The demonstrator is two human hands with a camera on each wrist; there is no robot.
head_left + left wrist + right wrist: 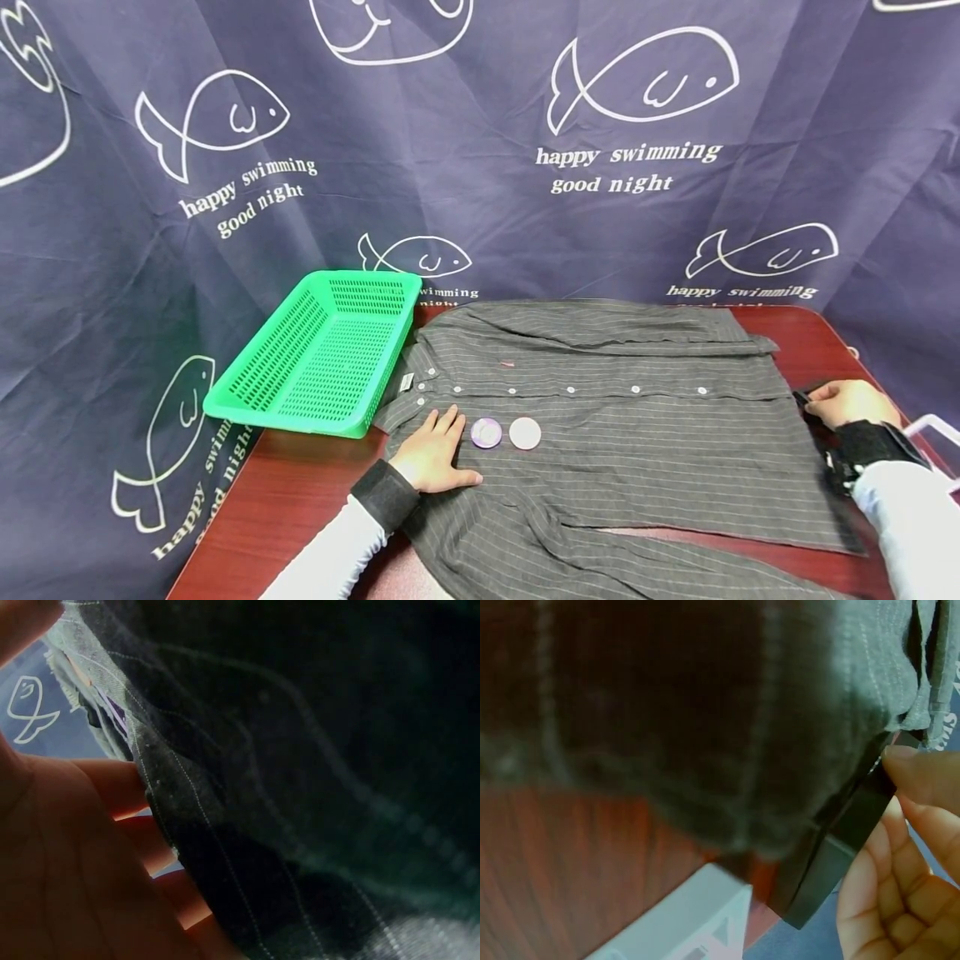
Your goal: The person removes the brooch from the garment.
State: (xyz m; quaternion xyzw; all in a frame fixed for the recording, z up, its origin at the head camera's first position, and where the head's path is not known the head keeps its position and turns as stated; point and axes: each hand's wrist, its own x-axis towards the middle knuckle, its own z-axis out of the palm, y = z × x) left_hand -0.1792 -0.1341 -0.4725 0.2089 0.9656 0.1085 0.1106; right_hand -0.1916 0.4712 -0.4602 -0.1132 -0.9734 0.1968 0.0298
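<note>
A dark grey pinstriped button-up shirt (645, 450) lies spread on the table, its collar to the left and hem to the right. My left hand (433, 457) rests on it below the collar with fingers spread. Right of those fingers, a purple-rimmed disc (486, 433) and a pale pink disc (525, 433) sit on the cloth. At the hem, my right hand (853, 405) pinches a black flat-sided object (840, 847) between thumb and fingers. The object lies along the shirt's edge, and I cannot tell its kind.
A green plastic basket (300, 423) stands at the table's left side, beside the collar. The red-brown table (315, 475) shows around the shirt. A white-framed object (933, 433) is near the right forearm. A dark curtain (480, 167) printed with fish hangs behind.
</note>
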